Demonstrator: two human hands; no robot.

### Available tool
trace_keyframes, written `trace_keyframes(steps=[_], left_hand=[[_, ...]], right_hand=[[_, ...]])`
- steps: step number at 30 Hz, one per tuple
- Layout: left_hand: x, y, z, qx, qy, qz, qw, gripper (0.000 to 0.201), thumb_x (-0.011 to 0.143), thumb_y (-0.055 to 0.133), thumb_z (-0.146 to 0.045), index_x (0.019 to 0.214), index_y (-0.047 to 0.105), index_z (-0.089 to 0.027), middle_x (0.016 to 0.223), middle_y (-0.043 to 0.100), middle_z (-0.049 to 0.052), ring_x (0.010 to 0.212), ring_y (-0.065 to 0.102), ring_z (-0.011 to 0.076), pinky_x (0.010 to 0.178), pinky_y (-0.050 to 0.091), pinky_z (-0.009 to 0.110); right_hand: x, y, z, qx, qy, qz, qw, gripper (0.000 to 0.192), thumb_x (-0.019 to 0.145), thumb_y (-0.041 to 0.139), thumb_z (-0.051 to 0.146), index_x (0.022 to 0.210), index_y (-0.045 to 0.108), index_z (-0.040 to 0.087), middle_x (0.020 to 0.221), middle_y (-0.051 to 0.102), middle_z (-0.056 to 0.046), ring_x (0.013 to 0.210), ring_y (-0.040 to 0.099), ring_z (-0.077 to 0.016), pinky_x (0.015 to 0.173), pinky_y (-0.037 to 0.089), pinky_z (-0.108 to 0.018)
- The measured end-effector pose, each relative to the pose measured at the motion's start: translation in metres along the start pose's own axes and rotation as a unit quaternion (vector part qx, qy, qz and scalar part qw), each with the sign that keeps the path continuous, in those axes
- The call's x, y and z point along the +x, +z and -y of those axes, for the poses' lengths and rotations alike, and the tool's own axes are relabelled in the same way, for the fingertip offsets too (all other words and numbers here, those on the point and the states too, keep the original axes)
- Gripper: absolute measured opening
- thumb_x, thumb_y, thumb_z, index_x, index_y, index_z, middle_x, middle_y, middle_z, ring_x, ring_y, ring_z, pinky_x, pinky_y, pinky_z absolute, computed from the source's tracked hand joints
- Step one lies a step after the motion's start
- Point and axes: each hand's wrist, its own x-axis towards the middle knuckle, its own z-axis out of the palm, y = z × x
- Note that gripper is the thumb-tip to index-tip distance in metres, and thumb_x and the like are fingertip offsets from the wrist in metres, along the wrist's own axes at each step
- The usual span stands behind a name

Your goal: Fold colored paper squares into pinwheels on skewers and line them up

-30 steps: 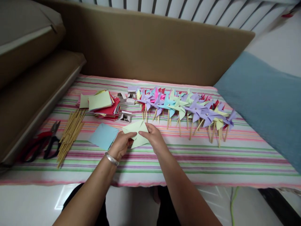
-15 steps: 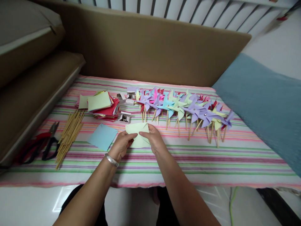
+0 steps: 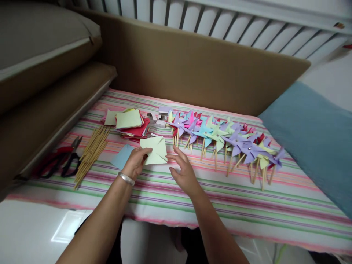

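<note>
My left hand point(image 3: 135, 162), a silver bangle on its wrist, pinches the near-left edge of a pale green paper square point(image 3: 154, 150) with slits cut from its corners. My right hand point(image 3: 183, 169) hovers just right of the square with fingers spread, holding nothing. A light blue paper square point(image 3: 120, 157) lies flat on the striped cloth point(image 3: 220, 194), partly under my left hand. Behind the green square sits a stack of coloured paper squares point(image 3: 132, 123). A row of finished paper pinwheels point(image 3: 220, 135) on wooden sticks stretches to the right.
A bundle of wooden sticks point(image 3: 93, 150) lies at the left, with red-handled pliers point(image 3: 56, 158) and black scissors point(image 3: 70, 161) beyond it. Small white boxes point(image 3: 158, 118) sit behind the paper stack. A brown cardboard wall point(image 3: 192, 66) backs the surface; a blue cushion point(image 3: 316, 135) is on the right.
My right hand has let go of the green square and opened beside it. My left hand alone now holds the square, shifted slightly left. The camera view has shifted.
</note>
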Motion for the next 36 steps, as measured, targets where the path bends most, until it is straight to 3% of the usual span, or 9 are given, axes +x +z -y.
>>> trace_keyframes(steps=[10,16,22,29,36], left_hand=[[-0.006,0.008,0.003,0.030,-0.031,0.022,0.999,0.030,0.050,0.075,-0.020,0.078,0.070,-0.011,0.062,0.070,0.006,0.056,0.062,0.0178,0.056,0.047,0.027],[-0.010,0.015,0.008,0.059,-0.027,0.036,0.997,0.027,0.051,0.074,-0.021,0.076,0.070,-0.010,0.062,0.070,0.007,0.055,0.061,0.0168,0.055,0.045,0.026],[-0.013,0.020,0.020,0.105,-0.025,0.054,0.993,0.024,0.051,0.073,-0.021,0.073,0.070,-0.011,0.063,0.069,0.006,0.053,0.059,0.0158,0.052,0.041,0.025],[-0.014,0.019,0.022,0.139,-0.023,0.096,0.985,0.020,0.056,0.072,-0.020,0.074,0.071,-0.012,0.063,0.068,0.004,0.048,0.053,0.0110,0.047,0.033,0.021],[-0.018,0.021,0.018,0.114,-0.046,0.099,0.987,0.020,0.053,0.074,-0.019,0.072,0.072,-0.012,0.061,0.067,0.003,0.049,0.051,0.0097,0.048,0.032,0.021]], right_hand=[[0.002,0.004,-0.004,-0.015,-0.014,-0.002,1.000,0.010,0.079,0.060,0.023,0.082,0.069,0.026,0.143,0.037,-0.004,0.131,0.033,-0.0249,0.106,0.027,-0.047],[0.005,0.007,-0.008,0.076,0.055,-0.023,0.995,0.007,0.075,0.063,0.024,0.076,0.070,0.025,0.142,0.039,-0.003,0.133,0.030,-0.0239,0.108,0.025,-0.045],[0.010,0.016,-0.009,0.091,0.132,-0.079,0.984,0.001,0.068,0.066,0.024,0.067,0.066,0.023,0.136,0.046,-0.005,0.131,0.033,-0.0259,0.105,0.028,-0.046],[0.011,0.019,-0.011,0.062,0.144,-0.091,0.983,0.002,0.067,0.067,0.023,0.066,0.065,0.022,0.131,0.050,-0.007,0.129,0.034,-0.0269,0.103,0.028,-0.045],[0.008,0.022,-0.016,0.075,0.151,-0.083,0.982,0.003,0.069,0.066,0.025,0.068,0.065,0.023,0.132,0.048,-0.006,0.126,0.038,-0.0262,0.100,0.033,-0.045]])
